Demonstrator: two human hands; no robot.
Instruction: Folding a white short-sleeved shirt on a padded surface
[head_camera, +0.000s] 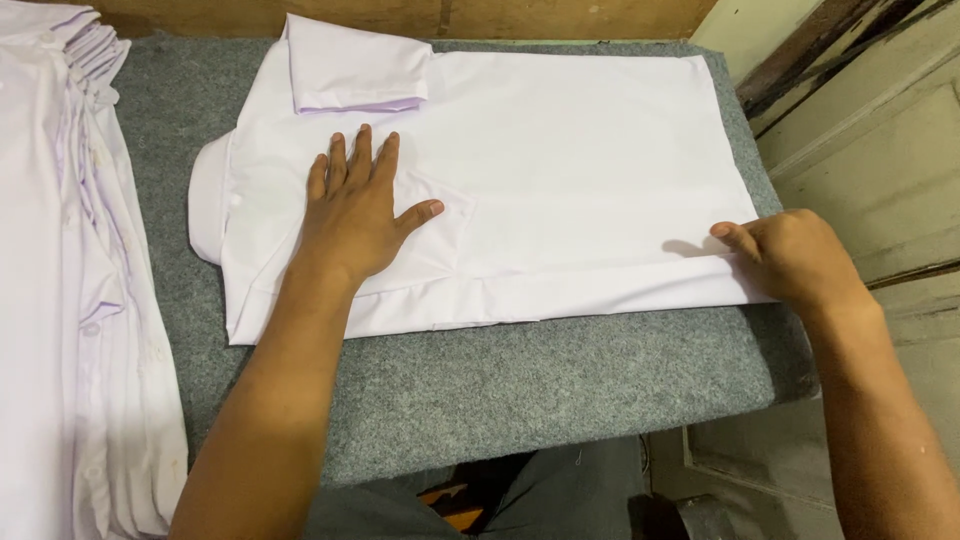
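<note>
on the grey felt-covered counter (520, 390) lies a white shirt (560, 160), partly folded, its collar toward the left and one sleeve (355, 68) folded over at the far edge. left hand (355, 210) lies flat on the shirt's chest area, fingers spread, palm pressing down and gripping nothing. right hand (795, 258) is at the shirt's near right corner, fingers curled and pinching the hem. beside the counter's left edge sits a stack of white shirts (70, 300)

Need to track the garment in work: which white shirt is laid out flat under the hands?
The white shirt on the grey padded board, pressed by both hands; the other shirts lie stacked left.
</note>
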